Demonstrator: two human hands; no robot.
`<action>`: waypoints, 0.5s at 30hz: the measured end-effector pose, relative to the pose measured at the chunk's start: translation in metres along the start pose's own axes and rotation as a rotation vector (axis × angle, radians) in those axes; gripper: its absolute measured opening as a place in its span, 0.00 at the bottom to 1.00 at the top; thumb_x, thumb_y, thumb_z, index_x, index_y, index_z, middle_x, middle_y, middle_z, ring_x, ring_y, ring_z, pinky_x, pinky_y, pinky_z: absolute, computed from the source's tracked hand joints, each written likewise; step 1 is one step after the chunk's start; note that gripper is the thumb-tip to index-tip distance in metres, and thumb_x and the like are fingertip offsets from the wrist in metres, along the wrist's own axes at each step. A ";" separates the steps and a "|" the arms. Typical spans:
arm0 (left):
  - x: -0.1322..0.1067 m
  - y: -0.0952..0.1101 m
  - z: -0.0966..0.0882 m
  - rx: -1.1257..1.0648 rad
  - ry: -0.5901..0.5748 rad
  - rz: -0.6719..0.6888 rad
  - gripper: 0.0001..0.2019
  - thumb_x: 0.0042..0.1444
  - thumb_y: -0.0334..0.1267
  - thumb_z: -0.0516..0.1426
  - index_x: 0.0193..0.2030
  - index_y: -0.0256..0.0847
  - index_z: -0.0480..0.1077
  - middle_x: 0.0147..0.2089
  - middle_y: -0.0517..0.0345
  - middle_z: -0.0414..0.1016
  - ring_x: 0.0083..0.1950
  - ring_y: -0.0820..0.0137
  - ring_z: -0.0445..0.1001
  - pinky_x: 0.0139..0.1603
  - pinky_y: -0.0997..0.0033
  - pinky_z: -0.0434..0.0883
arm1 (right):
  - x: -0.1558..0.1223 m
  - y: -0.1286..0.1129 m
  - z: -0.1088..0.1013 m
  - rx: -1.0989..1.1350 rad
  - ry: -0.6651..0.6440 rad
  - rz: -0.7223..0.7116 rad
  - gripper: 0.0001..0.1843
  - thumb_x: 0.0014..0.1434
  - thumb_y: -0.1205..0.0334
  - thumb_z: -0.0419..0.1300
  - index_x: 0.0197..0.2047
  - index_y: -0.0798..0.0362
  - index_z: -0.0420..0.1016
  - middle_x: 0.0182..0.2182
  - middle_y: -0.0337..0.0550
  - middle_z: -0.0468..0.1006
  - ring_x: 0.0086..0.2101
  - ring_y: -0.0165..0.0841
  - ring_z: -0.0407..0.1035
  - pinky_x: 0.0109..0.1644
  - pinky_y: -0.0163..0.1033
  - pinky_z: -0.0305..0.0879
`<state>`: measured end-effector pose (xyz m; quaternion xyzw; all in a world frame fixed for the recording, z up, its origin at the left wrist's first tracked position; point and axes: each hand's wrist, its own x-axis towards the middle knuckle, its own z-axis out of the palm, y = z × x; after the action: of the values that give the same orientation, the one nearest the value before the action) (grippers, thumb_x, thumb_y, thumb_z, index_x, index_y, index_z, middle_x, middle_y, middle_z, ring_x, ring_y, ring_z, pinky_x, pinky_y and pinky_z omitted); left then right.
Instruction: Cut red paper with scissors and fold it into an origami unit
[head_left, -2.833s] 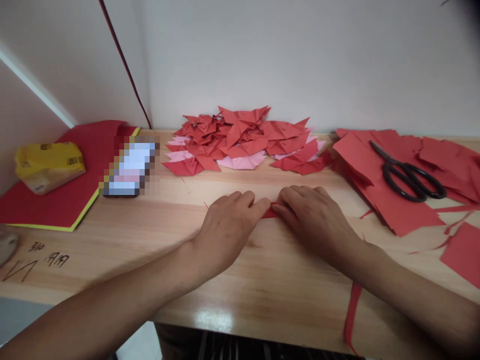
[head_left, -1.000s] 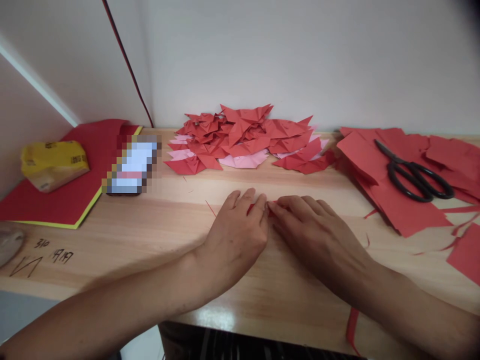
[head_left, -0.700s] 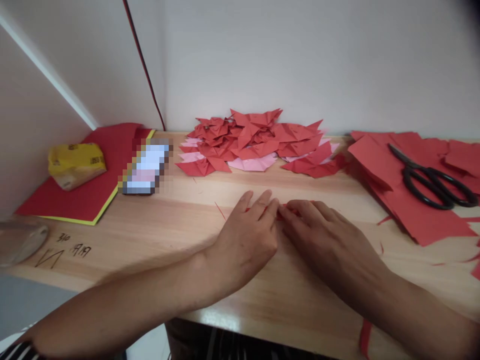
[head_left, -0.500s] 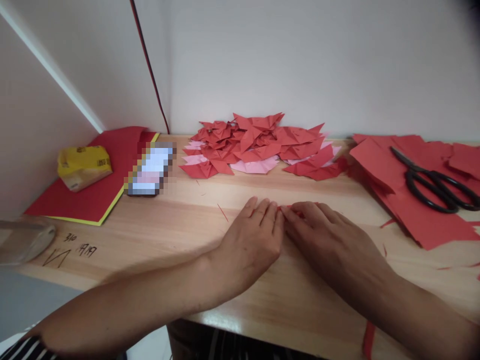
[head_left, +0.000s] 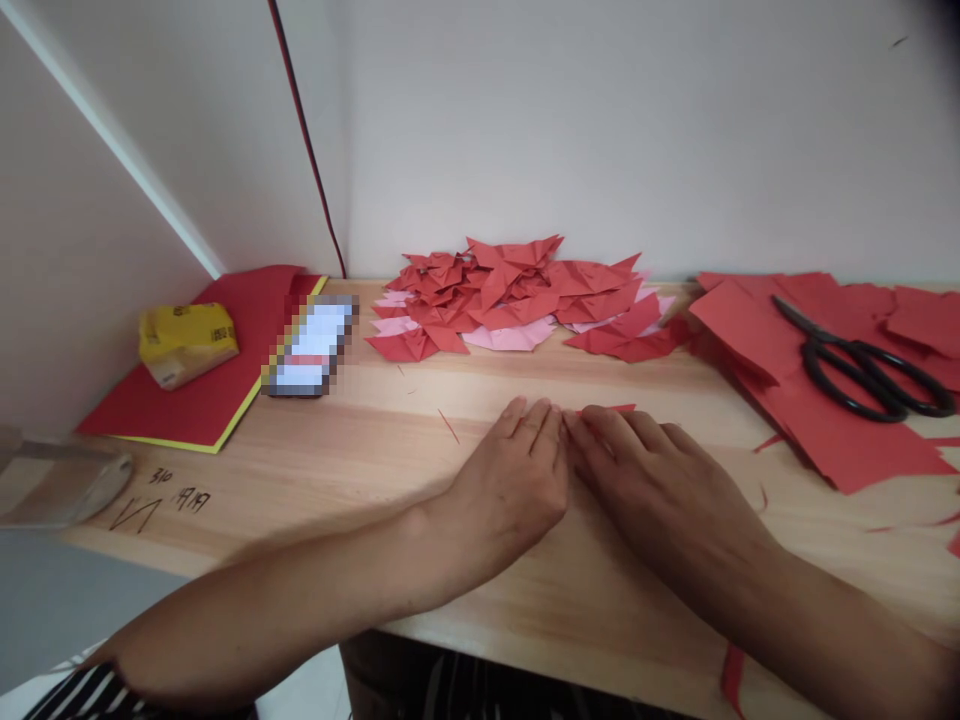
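A piece of red paper (head_left: pixel 624 408) lies on the wooden table (head_left: pixel 360 440), mostly covered by my two hands. My left hand (head_left: pixel 517 465) is closed, its fingers held together and pressed down at the paper's left end. Beside it, almost touching, my right hand (head_left: pixel 649 475) has its fingers bent over the paper, and a thin red edge shows beyond the fingertips. How the sheet is folded under the hands is hidden. Behind them, along the wall, sits a pile of folded red and pink paper pieces (head_left: pixel 517 275).
Black-handled scissors (head_left: pixel 825 337) rest on red paper sheets (head_left: pixel 847 450) at the right. On the left are a phone (head_left: pixel 311 345), a yellow packet (head_left: pixel 187 340) on red and yellow sheets (head_left: pixel 157 415), and a clear container (head_left: pixel 67 480). Thin red scraps (head_left: pixel 448 426) dot the table.
The camera view has shifted slightly, so things on the left appear farther right. Both hands stay on the red paper, and slightly more of its edge shows past my right fingers.
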<state>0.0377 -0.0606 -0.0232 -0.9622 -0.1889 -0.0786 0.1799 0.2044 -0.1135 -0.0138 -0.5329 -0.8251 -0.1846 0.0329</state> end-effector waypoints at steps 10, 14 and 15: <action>0.000 0.003 0.000 0.043 0.019 -0.016 0.19 0.62 0.26 0.47 0.58 0.21 0.66 0.57 0.38 0.72 0.59 0.56 0.70 0.63 0.55 0.63 | -0.001 0.001 0.004 -0.006 0.021 -0.047 0.18 0.54 0.78 0.51 0.45 0.65 0.77 0.38 0.58 0.75 0.35 0.43 0.67 0.34 0.44 0.69; -0.001 0.004 0.000 0.089 0.012 0.005 0.19 0.62 0.26 0.47 0.57 0.21 0.66 0.57 0.37 0.71 0.59 0.57 0.70 0.63 0.54 0.63 | -0.001 0.000 0.006 0.006 -0.020 -0.054 0.18 0.56 0.78 0.50 0.44 0.62 0.77 0.38 0.56 0.75 0.35 0.43 0.67 0.35 0.45 0.69; -0.001 0.003 0.000 0.095 0.014 0.007 0.19 0.62 0.26 0.47 0.57 0.22 0.66 0.57 0.37 0.71 0.59 0.57 0.70 0.63 0.55 0.63 | -0.002 0.000 0.006 0.014 -0.040 -0.060 0.17 0.57 0.77 0.50 0.44 0.61 0.77 0.39 0.56 0.75 0.36 0.43 0.67 0.35 0.46 0.69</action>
<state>0.0385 -0.0635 -0.0248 -0.9526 -0.1877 -0.0757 0.2271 0.2066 -0.1130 -0.0201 -0.5111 -0.8426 -0.1692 0.0147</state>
